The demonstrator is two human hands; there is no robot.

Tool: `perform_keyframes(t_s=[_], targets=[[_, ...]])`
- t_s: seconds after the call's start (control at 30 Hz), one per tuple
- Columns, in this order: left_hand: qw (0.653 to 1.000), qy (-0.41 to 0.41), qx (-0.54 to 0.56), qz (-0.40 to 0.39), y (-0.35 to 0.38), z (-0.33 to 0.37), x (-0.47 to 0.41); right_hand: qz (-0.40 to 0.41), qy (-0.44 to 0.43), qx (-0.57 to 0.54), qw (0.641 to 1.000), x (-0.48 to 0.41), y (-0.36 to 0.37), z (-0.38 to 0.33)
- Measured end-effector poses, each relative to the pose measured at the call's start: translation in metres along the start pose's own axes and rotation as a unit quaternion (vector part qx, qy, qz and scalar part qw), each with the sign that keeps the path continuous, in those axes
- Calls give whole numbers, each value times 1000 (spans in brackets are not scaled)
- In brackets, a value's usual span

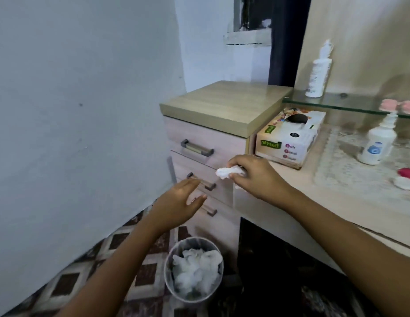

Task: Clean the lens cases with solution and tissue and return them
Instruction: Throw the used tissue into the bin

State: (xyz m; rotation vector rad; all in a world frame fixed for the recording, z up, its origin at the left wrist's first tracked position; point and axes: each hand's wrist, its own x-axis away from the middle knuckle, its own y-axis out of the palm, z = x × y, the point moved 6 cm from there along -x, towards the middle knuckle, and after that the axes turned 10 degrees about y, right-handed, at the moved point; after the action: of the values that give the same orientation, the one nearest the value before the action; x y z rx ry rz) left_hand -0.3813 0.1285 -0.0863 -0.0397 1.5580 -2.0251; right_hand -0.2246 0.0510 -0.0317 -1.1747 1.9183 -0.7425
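right hand (256, 177) at frame centre is gripping a crumpled tissue (229, 172) | left hand (179, 202) just below-left is hovering with fingers spread, holding nothing | bin (171, 282) of tissues is sitting at bottom centre

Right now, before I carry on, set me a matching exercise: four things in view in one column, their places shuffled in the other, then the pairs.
Things:
1. crumpled tissue
2. waste bin
3. tissue box
4. tall white bottle

Places:
a. on the glass shelf
b. on the floor
c. gripped in the right hand
d. on the desk beside the drawer unit

Pairs: 1-c, 2-b, 3-d, 4-a
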Motion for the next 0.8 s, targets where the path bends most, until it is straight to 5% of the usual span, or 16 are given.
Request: perform_keyframes(t_s=[0.33,0.8], targets=[[989,-136,2,-64,40,-95,68,-111,-10,-8,994,-20,121,-29],[962,-213,75,-155,166,-162,106,-261,146,1,954,-3,289,73]])
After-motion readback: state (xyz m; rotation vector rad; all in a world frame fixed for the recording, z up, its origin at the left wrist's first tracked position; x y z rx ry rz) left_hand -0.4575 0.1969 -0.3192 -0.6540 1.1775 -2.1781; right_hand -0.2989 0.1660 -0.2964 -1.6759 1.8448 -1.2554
